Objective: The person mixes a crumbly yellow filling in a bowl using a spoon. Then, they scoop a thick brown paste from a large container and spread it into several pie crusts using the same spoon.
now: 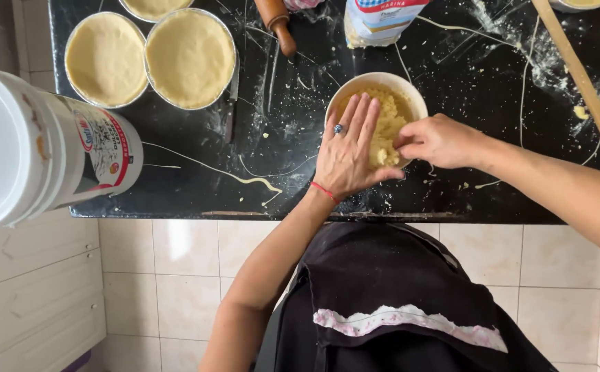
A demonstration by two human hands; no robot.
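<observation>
A white bowl (355, 84) of crumbly yellow dough (391, 122) stands on the black, flour-dusted counter (293, 165). My left hand (346, 153), with a ring and a red wrist thread, lies flat over the bowl with fingers spread, cupping the dough. My right hand (437, 140) reaches in from the right and pinches a lump of dough at the bowl's near rim.
Two round tins lined with dough (106, 59) (190, 58) sit at the far left, a knife (231, 103) beside them. A rolling pin (277, 25), a flour bag (380, 21) and a wooden spoon (575, 69) lie beyond. A large white bucket (38, 148) stands left.
</observation>
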